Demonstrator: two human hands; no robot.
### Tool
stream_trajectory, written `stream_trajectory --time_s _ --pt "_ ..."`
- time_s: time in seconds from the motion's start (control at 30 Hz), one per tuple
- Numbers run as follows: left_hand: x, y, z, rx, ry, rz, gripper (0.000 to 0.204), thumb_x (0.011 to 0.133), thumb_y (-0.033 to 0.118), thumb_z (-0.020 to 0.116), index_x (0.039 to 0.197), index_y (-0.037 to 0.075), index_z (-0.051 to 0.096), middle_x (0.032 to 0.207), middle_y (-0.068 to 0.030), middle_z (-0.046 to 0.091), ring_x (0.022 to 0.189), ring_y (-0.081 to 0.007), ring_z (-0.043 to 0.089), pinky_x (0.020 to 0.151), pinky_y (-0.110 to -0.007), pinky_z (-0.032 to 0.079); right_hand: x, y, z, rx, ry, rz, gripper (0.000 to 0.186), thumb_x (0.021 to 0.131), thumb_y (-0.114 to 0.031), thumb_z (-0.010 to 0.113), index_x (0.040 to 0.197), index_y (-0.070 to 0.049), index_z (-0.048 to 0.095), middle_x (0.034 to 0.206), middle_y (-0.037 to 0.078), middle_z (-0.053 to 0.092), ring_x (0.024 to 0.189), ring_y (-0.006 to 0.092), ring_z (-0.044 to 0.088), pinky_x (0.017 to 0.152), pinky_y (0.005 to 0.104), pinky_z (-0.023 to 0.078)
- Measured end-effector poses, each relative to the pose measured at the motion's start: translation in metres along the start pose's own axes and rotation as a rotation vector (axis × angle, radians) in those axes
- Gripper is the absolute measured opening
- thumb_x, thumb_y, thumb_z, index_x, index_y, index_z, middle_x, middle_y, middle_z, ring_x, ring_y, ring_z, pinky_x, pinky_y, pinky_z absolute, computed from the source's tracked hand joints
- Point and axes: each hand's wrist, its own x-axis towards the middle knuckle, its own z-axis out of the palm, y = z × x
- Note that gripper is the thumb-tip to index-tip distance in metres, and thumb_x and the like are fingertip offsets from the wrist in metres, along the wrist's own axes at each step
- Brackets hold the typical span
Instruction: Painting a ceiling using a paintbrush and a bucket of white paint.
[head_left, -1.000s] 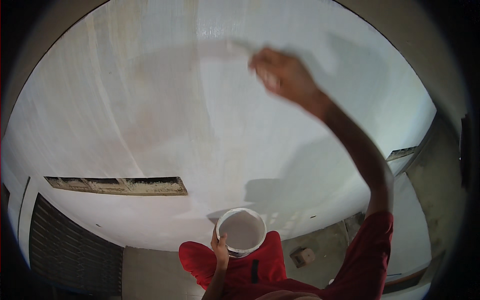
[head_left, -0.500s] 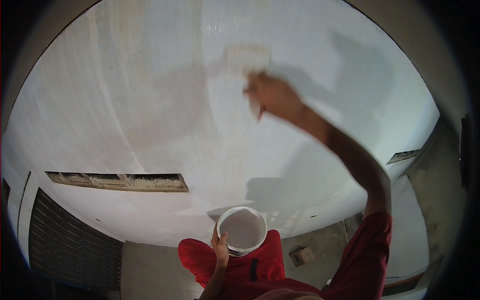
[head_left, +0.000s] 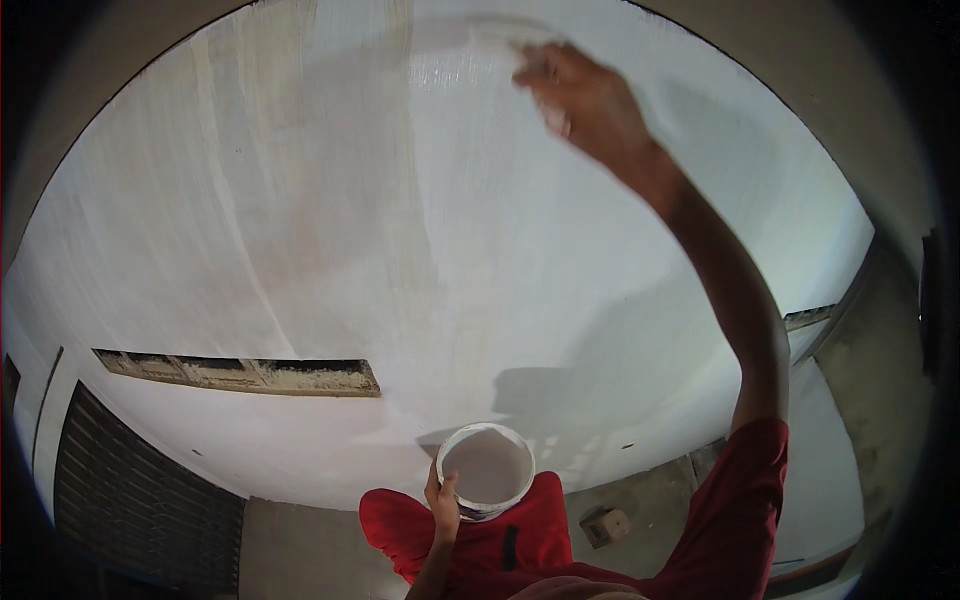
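High on the wall (head_left: 330,220), my right hand (head_left: 590,95) is closed around a wide flat paintbrush (head_left: 505,28). The brush head is blurred by motion and lies against or very near the wall. Below the brush a wet patch glistens; streaky beige and white areas spread to its left. Down by my knees, my left hand (head_left: 445,500) grips the side of a white bucket (head_left: 500,508), thumb over the rim and fingers around the outside. Pale, whitish liquid (head_left: 490,470) sits in the bucket, which is tilted slightly toward me.
A long recessed vent opening (head_left: 240,375) with rough edges cuts the wall at lower left. Below it stands a dark metal grille (head_left: 150,490). A small box-like object (head_left: 604,526) rests on the floor (head_left: 650,490) at right. Another vent slot (head_left: 808,317) is farther right.
My right hand has moved up the wall with the paintbrush. My left hand and the bucket stay nearly in place, and the view has shifted slightly.
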Motion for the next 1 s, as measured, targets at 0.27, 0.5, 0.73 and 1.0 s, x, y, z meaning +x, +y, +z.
stream_trajectory --time_s 0.27,0.5,0.73,1.0 --pt "0.001 -0.005 -0.001 -0.023 0.0 -0.033 0.052 0.087 0.002 0.052 0.138 -0.006 0.045 0.131 -0.0146 0.055 0.12 -0.0226 0.051 0.105 -0.033 0.036 0.012 0.015 0.013 -0.079 -0.289 0.21 0.03 0.07 -0.003 0.071 0.099 -0.009 0.068 0.101 0.007 0.064 0.091 0.0253 0.065 0.082 0.0347 0.054" --pt "-0.002 -0.003 -0.001 -0.015 0.018 -0.039 0.052 0.087 0.0 0.051 0.138 -0.007 0.044 0.132 -0.0147 0.054 0.122 -0.0229 0.051 0.105 -0.033 0.036 -0.117 -0.118 0.019 0.337 -0.592 0.026 0.02 0.073 -0.014 0.069 0.093 -0.012 0.068 0.099 0.009 0.057 0.091 0.0254 0.061 0.072 0.0371 0.056" --pt "-0.002 -0.002 -0.004 0.023 0.028 -0.018 0.051 0.088 0.001 0.051 0.138 -0.007 0.044 0.132 -0.0149 0.054 0.122 -0.0226 0.05 0.106 -0.033 0.035 -0.019 -0.057 0.001 0.176 -0.222 0.055 0.023 0.079 -0.006 0.067 0.101 -0.011 0.067 0.101 0.007 0.06 0.091 0.0223 0.063 0.067 0.0348 0.054" --pt "0.002 -0.002 0.004 0.087 0.009 -0.048 0.052 0.089 0.004 0.051 0.139 -0.006 0.044 0.131 -0.014 0.054 0.121 -0.0215 0.05 0.105 -0.033 0.035 0.069 -0.007 0.057 0.009 -0.162 0.087 0.016 0.081 -0.016 0.067 0.087 -0.001 0.067 0.096 0.02 0.064 0.088 0.0303 0.064 0.074 0.0418 0.053"
